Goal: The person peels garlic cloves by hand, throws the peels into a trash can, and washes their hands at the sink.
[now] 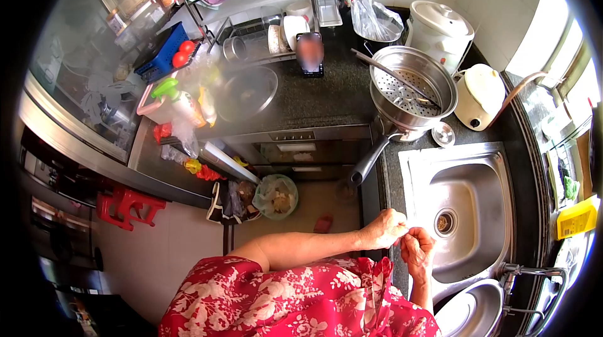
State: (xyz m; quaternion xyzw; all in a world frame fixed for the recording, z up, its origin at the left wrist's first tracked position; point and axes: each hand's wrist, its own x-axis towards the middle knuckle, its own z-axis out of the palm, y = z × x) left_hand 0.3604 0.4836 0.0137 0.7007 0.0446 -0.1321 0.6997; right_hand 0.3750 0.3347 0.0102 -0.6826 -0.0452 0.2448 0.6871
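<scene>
My left hand [385, 229] reaches across from the left and is closed, its fingers curled into a pinch. My right hand [418, 249] comes up from below, closed too, with its fingertips meeting those of the left. Whatever is between the fingers is hidden or too small to make out. Both hands hover by the near left edge of the steel sink [471, 224], whose drain [445, 222] has brownish bits in it. At the sink's lower end sits a steel basin [480, 312].
Beyond the sink, a steel steamer pot [414, 108] holds a long utensil; a black pan handle [372, 160] juts over the counter edge. Cream cookers [480, 95] stand behind. A dish rack [251, 23], phone [309, 54] and green-topped spray bottle [182, 101] line the far counter. A lined bin [276, 197] stands below.
</scene>
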